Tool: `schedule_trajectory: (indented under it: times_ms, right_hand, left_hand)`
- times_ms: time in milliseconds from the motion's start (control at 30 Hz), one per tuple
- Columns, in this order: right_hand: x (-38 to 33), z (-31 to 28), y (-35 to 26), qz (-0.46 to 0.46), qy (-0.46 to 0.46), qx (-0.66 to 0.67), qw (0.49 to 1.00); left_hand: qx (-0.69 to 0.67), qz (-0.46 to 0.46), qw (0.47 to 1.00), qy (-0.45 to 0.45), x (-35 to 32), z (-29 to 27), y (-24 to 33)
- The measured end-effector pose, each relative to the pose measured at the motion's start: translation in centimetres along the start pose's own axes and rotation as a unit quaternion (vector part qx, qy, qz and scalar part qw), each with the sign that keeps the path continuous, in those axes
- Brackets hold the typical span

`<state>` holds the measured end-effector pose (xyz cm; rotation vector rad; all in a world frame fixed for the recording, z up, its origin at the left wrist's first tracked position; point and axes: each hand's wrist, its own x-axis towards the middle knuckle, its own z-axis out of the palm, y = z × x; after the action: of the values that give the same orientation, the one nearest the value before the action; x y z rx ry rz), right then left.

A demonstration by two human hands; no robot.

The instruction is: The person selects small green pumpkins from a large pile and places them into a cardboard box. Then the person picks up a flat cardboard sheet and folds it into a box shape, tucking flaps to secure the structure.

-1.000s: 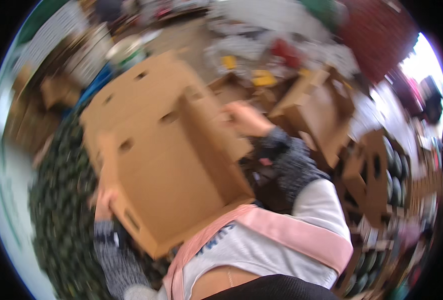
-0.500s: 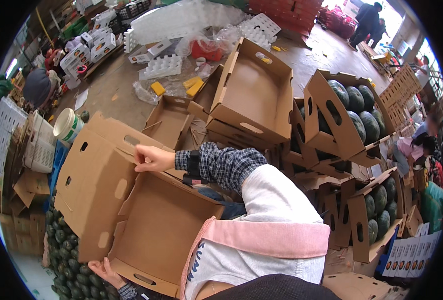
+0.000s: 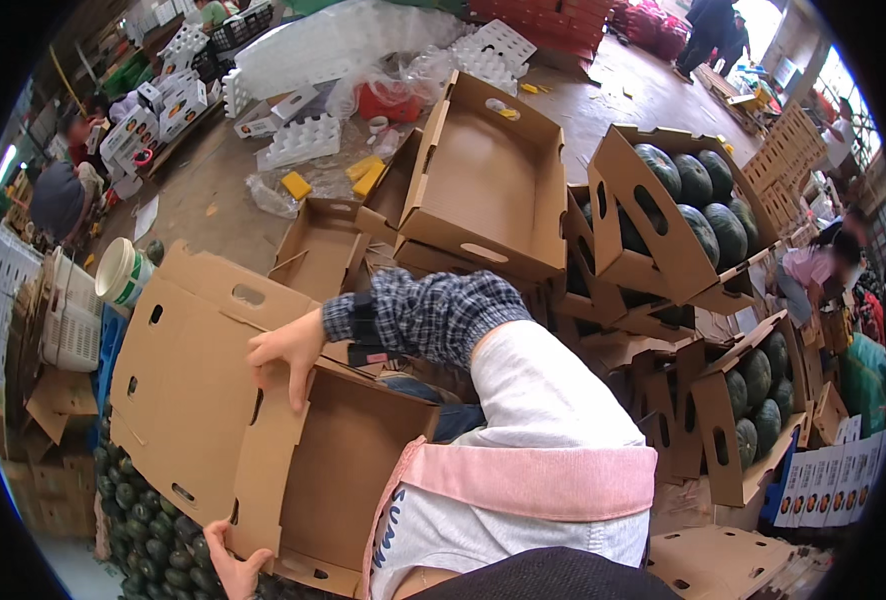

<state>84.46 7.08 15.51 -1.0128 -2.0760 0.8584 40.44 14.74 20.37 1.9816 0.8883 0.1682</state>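
Note:
A brown cardboard box (image 3: 348,470) lies in front of me, its large lid panel (image 3: 188,350) opened out to the left. A narrow flap (image 3: 263,470) along that panel is folded toward the box's inside. My right hand (image 3: 291,358) grips the flap's far end, thumb and fingers apart across the cardboard. At the near end, my left hand (image 3: 235,562) has its thumb and fingers around the flap's corner. The inside of the box shows bare cardboard.
Stacked open boxes (image 3: 493,180) stand beyond. To the right, cartons hold dark green round melons or squashes (image 3: 698,180). Many smaller dark green fruits (image 3: 153,530) lie at left, near a white bucket (image 3: 123,272). Other people are farther off.
The narrow flap has swung right and down over the box's left side. My right hand has moved down onto the flap; my left hand has shifted slightly right to its near corner.

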Motion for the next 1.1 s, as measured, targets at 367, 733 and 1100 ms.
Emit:
schedule_trajectory:
  times_ms: [367,733,1100]
  right_hand:
    - [5.9,2.6,-1.0,-0.04,-0.114,-0.527,0.841]
    - [-1.9,-11.1,4.6,0.34,0.388,-0.316,0.796]
    - [-9.3,-9.4,20.0,0.6,0.638,0.126,0.466]
  left_hand:
    - [0.488,0.126,0.858,0.101,5.8,2.5,2.3]
    - [0.108,-0.199,0.902,0.367,0.0,-1.9,-15.7]
    - [-0.164,-0.169,0.933,0.273,-1.4,7.0,-10.1]
